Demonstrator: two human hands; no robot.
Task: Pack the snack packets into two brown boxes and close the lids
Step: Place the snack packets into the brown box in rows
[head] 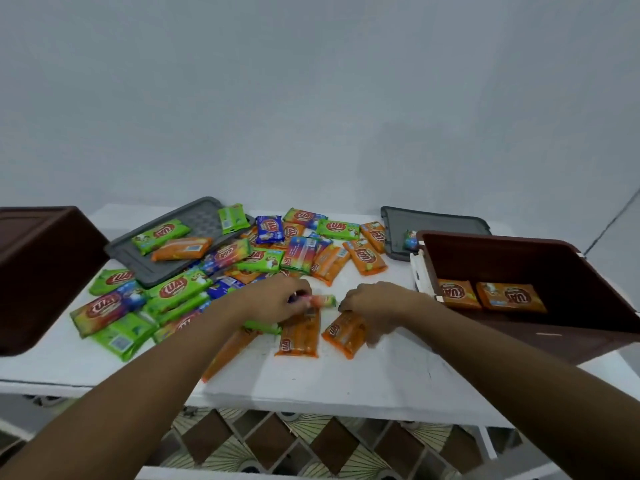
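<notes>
Several green, orange, blue and multicolour snack packets (266, 258) lie scattered over the white table (346, 382). My left hand (277, 299) pinches a multicolour packet (323, 301) held edge-on above the table. My right hand (374, 303) presses its fingers on the top of an orange packet (343, 336). Another orange packet (299, 336) lies between the hands. The right brown box (540, 261) is open, with two orange packets (509, 296) on its floor. The left brown box (41, 271) stands at the table's left edge; its inside is hidden.
A grey lid (194, 216) lies upside down at the back left with packets on it. A second grey lid (436, 223) lies behind the right box. The table's front edge is near my arms, with patterned floor tiles (277, 441) below. A plain wall stands behind.
</notes>
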